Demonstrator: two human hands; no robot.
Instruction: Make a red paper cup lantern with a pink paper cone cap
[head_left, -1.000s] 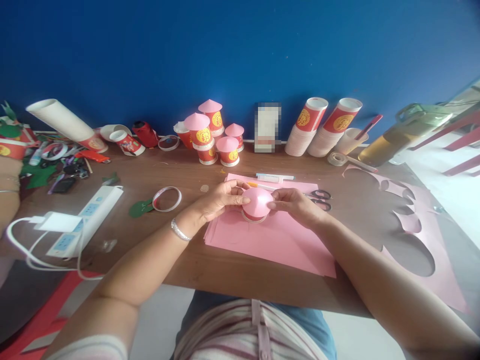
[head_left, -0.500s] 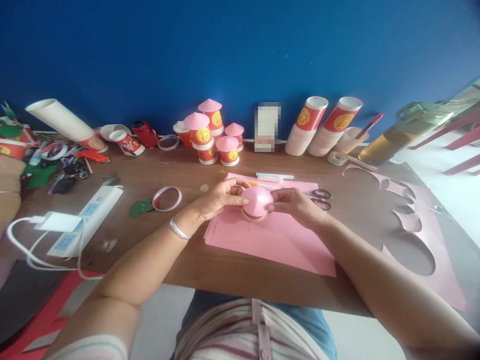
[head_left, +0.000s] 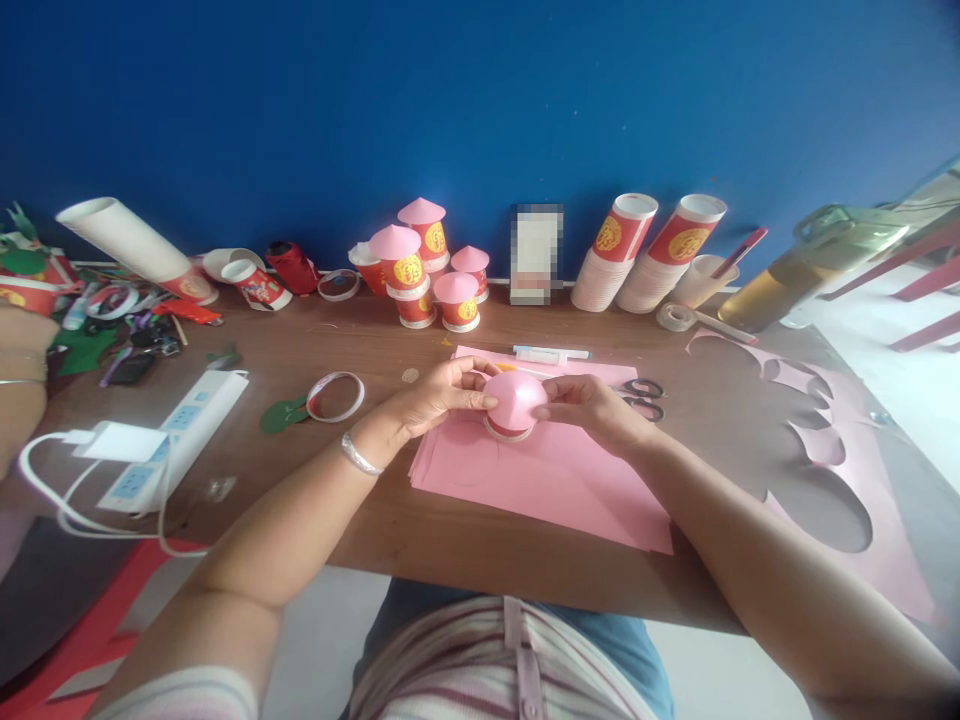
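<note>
A pink paper cone (head_left: 514, 398) sits like a roof over a short red cup piece (head_left: 508, 432), whose pale rim shows below it. My left hand (head_left: 450, 396) pinches the cone's left edge between thumb and fingers. At the right edge, my right hand (head_left: 584, 405) grips the cone the same way. Under them lies a stack of pink paper sheets (head_left: 570, 490). Scissors (head_left: 643, 400) lie just beyond my right hand, their blades partly hidden. A capped white marker (head_left: 541, 355) rests on the far edge of the sheets.
Cone-topped red cups (head_left: 405, 262) stand along the wall, with stacked paper cups (head_left: 604, 270) farther right. Pink paper offcuts (head_left: 896, 540) cover the right side. On the left are a power strip (head_left: 217, 400), a cut cup ring (head_left: 346, 412) and another person's arm (head_left: 26, 390).
Almost nothing differs. Both hands keep their hold on the pink cone, and the view has shifted very slightly.
</note>
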